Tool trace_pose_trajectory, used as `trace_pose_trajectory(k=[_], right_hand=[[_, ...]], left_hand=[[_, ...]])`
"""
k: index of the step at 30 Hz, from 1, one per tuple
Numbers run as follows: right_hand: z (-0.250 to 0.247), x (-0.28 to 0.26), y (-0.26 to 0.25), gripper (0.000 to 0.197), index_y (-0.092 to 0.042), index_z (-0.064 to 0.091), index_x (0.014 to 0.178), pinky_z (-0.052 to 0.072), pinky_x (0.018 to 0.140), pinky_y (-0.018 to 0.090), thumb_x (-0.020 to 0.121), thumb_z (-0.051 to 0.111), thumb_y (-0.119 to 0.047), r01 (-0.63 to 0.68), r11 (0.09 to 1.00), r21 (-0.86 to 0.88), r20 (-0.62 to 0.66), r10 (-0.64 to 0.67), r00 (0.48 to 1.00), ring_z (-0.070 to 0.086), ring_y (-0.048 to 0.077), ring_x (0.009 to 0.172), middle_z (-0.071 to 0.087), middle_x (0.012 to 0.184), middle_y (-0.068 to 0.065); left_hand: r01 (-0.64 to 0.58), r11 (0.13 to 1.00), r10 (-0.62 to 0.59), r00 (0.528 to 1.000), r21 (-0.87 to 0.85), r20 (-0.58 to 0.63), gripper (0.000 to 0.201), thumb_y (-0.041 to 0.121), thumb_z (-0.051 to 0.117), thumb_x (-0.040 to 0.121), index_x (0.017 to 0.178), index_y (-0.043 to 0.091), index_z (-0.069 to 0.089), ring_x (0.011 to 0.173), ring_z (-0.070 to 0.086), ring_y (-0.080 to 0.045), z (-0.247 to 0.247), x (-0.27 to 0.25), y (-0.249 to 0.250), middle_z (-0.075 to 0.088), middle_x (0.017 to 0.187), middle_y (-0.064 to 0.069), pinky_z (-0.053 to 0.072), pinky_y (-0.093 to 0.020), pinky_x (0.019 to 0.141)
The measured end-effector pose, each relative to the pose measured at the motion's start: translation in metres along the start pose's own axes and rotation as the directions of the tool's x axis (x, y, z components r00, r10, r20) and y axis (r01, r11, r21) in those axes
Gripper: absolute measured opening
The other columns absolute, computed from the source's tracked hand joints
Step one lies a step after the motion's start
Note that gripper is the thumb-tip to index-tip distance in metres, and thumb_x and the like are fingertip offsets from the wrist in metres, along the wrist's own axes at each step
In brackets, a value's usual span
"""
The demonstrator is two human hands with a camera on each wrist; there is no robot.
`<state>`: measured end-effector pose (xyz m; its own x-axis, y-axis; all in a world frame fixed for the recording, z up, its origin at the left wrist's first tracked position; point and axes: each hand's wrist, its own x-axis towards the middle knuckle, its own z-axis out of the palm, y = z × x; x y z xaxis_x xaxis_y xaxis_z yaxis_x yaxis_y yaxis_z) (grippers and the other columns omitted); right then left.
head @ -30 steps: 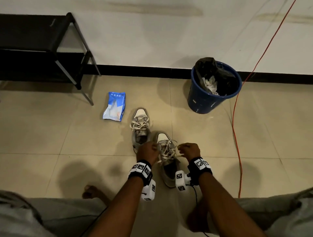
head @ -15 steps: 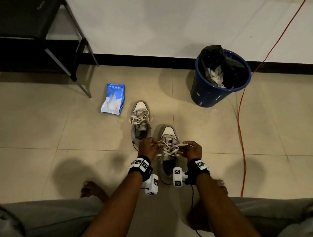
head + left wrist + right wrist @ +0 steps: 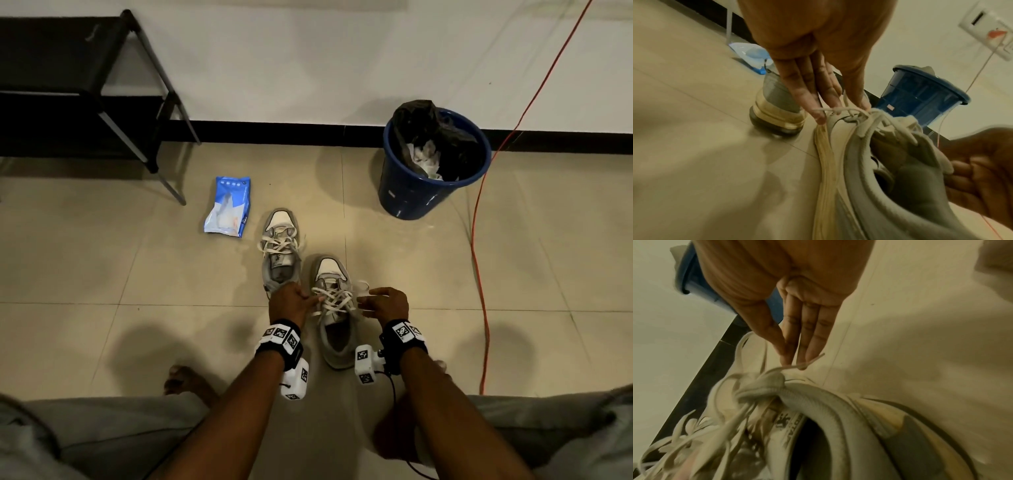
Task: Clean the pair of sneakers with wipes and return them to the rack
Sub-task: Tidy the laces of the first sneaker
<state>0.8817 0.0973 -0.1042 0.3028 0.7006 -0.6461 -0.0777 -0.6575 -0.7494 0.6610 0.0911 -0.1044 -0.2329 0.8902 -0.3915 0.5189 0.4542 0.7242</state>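
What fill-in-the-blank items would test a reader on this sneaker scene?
1. Both hands work the ____ of the nearer sneaker.
2. The wipes pack lies on the floor, left of the ____ sneaker.
3. Crumpled white wipes sit in the ____ bin.

Missing words: laces; farther; blue

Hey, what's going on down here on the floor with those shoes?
A person crouches over a pair of grey sneakers on the tiled floor. The left hand and the right hand each pinch a lace of the nearer sneaker. The other sneaker stands beside it. A pack of wipes lies nearby, a blue bin holds used wipes, and the black rack waits.
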Motion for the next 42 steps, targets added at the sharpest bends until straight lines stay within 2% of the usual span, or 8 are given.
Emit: trace_pose_trajectory(k=[8, 11, 16, 18, 22, 27, 34, 42], right_hand=[[0.012, -0.005, 0.008, 0.018, -0.006, 0.075, 0.090, 0.054, 0.057, 0.030, 0.075, 0.074, 0.004, 0.218, 0.957, -0.190, 0.214, -0.176, 0.961, 0.066, 0.025, 0.065, 0.071, 0.078, 0.016], [0.021, 0.000, 0.008, 0.012, -0.012, 0.077, 0.083, 0.051, 0.058, 0.027, 0.072, 0.080, -0.006, 0.329, 0.897, -0.296, 0.214, -0.274, 0.938, 0.066, 0.019, 0.063, 0.071, 0.072, 0.008], [0.027, 0.001, 0.008, 0.009, -0.021, 0.070, 0.076, 0.044, 0.060, 0.015, 0.077, 0.077, -0.016, 0.473, 0.745, -0.470, 0.274, -0.386, 0.881, 0.061, 0.009, 0.066, 0.067, 0.070, -0.005], [0.028, 0.003, 0.008, 0.004, -0.020, 0.064, 0.083, 0.046, 0.061, 0.021, 0.085, 0.068, -0.018, 0.461, 0.717, -0.523, 0.248, -0.389, 0.887, 0.062, 0.012, 0.066, 0.068, 0.077, -0.004], [0.024, 0.001, 0.009, 0.014, -0.011, 0.050, 0.098, 0.052, 0.051, 0.035, 0.093, 0.041, -0.001, 0.280, 0.925, -0.256, 0.087, -0.267, 0.960, 0.066, 0.031, 0.059, 0.070, 0.077, 0.019], [0.027, -0.004, 0.011, 0.019, -0.011, 0.063, 0.097, 0.055, 0.054, 0.032, 0.081, 0.072, -0.011, 0.280, 0.915, -0.290, 0.113, -0.257, 0.960, 0.067, 0.023, 0.064, 0.070, 0.080, 0.010], [0.025, 0.003, 0.019, 0.010, -0.007, 0.069, 0.074, 0.055, 0.055, 0.032, 0.077, 0.078, -0.011, 0.298, 0.910, -0.289, 0.121, -0.274, 0.954, 0.064, 0.020, 0.058, 0.068, 0.066, 0.010], [0.009, 0.011, 0.017, 0.006, -0.008, 0.063, 0.087, 0.059, 0.063, 0.045, 0.086, 0.067, -0.013, 0.271, 0.940, -0.206, 0.020, -0.272, 0.962, 0.070, 0.034, 0.074, 0.071, 0.080, 0.016]], left_hand=[[-0.191, 0.981, 0.191, 0.981, 0.008, 0.023, 0.017, 0.020, 0.080, 0.079, 0.096, 0.020, 0.080, 0.087, 0.072, -0.012, 0.008, -0.018, -0.013, 0.077, 0.089, 0.001, 0.046, -0.011, 0.070], [-0.239, 0.970, 0.241, 0.968, -0.031, 0.069, 0.028, 0.011, 0.074, 0.083, 0.106, 0.026, 0.077, 0.092, 0.071, -0.009, 0.012, -0.019, -0.007, 0.076, 0.098, 0.006, 0.056, -0.025, 0.084], [-0.329, 0.935, 0.323, 0.944, 0.133, 0.062, 0.018, 0.020, 0.064, 0.088, 0.100, 0.030, 0.073, 0.087, 0.068, -0.018, 0.019, -0.017, -0.003, 0.073, 0.098, 0.005, 0.054, -0.031, 0.072], [-0.310, 0.925, 0.307, 0.951, 0.218, 0.047, 0.019, 0.022, 0.058, 0.094, 0.111, 0.021, 0.066, 0.091, 0.066, -0.028, 0.018, -0.013, 0.000, 0.071, 0.102, -0.004, 0.045, -0.030, 0.067], [-0.323, 0.932, 0.325, 0.946, 0.165, 0.017, 0.023, 0.025, 0.052, 0.099, 0.112, 0.007, 0.053, 0.086, 0.064, -0.037, 0.012, -0.012, -0.007, 0.067, 0.101, -0.013, 0.046, -0.038, 0.065], [-0.229, 0.973, 0.229, 0.973, -0.016, 0.036, 0.031, 0.035, 0.071, 0.088, 0.112, 0.020, 0.058, 0.086, 0.067, -0.010, 0.011, -0.015, -0.007, 0.072, 0.099, 0.005, 0.049, -0.023, 0.074], [-0.282, 0.955, 0.282, 0.959, 0.087, 0.016, 0.009, 0.026, 0.066, 0.089, 0.096, 0.024, 0.071, 0.089, 0.068, -0.018, 0.015, -0.003, -0.006, 0.073, 0.096, 0.004, 0.052, -0.030, 0.073], [-0.196, 0.976, 0.203, 0.977, 0.098, -0.069, 0.016, 0.019, 0.059, 0.093, 0.108, 0.011, 0.061, 0.090, 0.066, -0.035, 0.001, -0.003, -0.021, 0.072, 0.095, -0.014, 0.050, -0.038, 0.072]])
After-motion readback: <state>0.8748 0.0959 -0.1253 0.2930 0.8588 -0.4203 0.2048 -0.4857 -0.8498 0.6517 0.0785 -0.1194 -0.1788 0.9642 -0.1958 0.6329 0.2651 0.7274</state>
